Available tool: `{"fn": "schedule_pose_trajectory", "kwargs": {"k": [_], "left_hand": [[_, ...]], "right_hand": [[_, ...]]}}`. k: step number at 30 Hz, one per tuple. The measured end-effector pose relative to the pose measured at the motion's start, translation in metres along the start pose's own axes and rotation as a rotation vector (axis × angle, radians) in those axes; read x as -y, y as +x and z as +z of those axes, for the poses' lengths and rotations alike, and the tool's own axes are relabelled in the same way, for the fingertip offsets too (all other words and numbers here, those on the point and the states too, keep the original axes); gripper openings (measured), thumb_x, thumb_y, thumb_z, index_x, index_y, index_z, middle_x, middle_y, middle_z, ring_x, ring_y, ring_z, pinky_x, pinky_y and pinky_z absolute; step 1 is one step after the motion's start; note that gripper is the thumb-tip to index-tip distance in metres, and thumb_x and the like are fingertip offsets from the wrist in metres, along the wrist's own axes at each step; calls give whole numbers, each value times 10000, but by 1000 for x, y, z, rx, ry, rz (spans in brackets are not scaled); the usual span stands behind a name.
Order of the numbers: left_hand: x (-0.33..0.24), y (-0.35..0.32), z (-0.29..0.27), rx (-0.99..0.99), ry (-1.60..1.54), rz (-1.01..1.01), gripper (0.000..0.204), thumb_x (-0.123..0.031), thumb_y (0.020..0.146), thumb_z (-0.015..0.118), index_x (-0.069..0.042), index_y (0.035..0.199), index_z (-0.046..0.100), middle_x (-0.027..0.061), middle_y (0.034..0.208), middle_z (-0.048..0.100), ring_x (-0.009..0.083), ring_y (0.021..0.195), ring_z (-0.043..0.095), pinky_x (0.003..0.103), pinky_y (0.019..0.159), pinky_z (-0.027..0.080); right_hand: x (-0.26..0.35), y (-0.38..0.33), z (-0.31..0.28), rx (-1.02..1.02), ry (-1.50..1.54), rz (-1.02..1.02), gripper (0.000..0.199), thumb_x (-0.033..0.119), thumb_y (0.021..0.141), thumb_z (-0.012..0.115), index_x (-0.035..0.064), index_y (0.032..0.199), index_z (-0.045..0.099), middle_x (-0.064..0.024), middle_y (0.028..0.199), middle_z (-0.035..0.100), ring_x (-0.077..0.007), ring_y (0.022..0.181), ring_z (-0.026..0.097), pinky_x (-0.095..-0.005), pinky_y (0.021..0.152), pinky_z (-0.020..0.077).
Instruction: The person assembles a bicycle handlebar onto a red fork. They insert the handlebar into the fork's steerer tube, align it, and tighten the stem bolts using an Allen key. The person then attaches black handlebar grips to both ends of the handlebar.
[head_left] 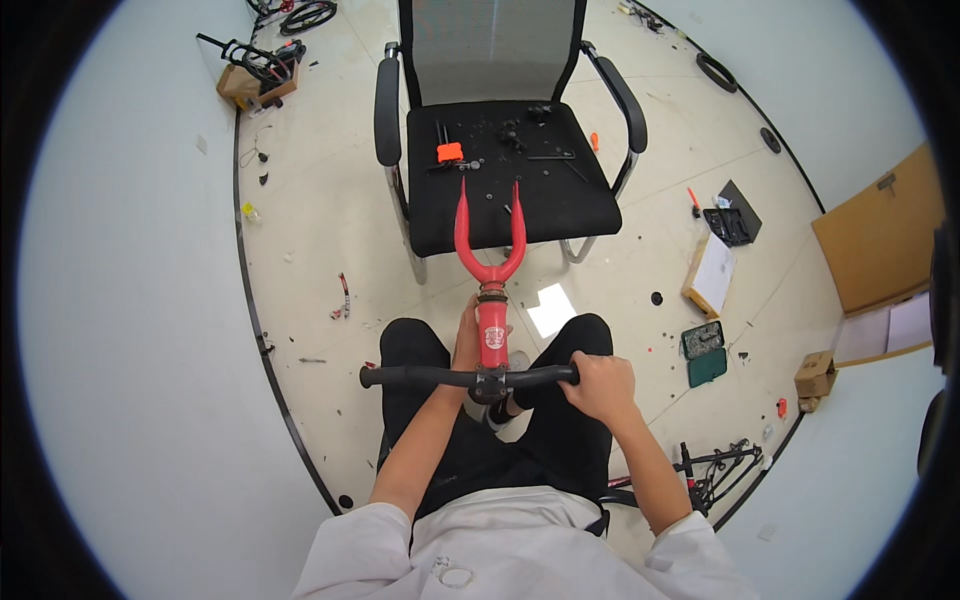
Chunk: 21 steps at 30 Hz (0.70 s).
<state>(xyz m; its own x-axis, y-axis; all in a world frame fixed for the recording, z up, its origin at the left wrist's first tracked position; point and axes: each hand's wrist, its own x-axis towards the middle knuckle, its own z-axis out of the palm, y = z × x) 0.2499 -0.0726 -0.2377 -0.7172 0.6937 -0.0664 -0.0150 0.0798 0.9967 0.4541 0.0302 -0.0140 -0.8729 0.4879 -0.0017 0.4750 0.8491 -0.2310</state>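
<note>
A red bicycle frame (491, 318) with a round white emblem on its head tube stands between my knees. Its red fork (489, 270) points away from me, both prongs reaching over the chair seat. A black handlebar (425, 376) is clamped crosswise at the near end. My right hand (602, 387) is closed round the handlebar's right end. Against the left side of the head tube, my left hand (467, 342) grips the frame, its fingers partly hidden behind it. The handlebar's left end is bare.
Ahead stands a black office chair (440, 220) with an orange hex key holder (449, 152), loose keys and small parts on its seat. To the right lie a green case (706, 368), a flat box (708, 275) and a black bike frame (715, 475). A carton (245, 88) sits far left.
</note>
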Motion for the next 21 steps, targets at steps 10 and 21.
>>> {"fn": "schedule_pose_trajectory", "kwargs": {"k": [10, 21], "left_hand": [[-190, -100, -71, 323, 588, 271, 327, -224, 771, 783, -39, 1024, 689, 145, 1076, 669, 356, 1039, 624, 392, 911, 516], [-214, 28, -116, 216, 1386, 140, 511, -394, 659, 830, -87, 1041, 683, 119, 891, 687, 320, 894, 668, 427, 808, 517]], "right_hand": [[-10, 46, -7, -21, -71, 17, 303, 366, 757, 747, 86, 759, 631, -114, 625, 636, -327, 596, 643, -442, 569, 500], [-33, 93, -4, -3, -66, 76, 319, 394, 769, 734, 81, 798, 681, -151, 691, 667, -355, 666, 667, -457, 647, 526]]}}
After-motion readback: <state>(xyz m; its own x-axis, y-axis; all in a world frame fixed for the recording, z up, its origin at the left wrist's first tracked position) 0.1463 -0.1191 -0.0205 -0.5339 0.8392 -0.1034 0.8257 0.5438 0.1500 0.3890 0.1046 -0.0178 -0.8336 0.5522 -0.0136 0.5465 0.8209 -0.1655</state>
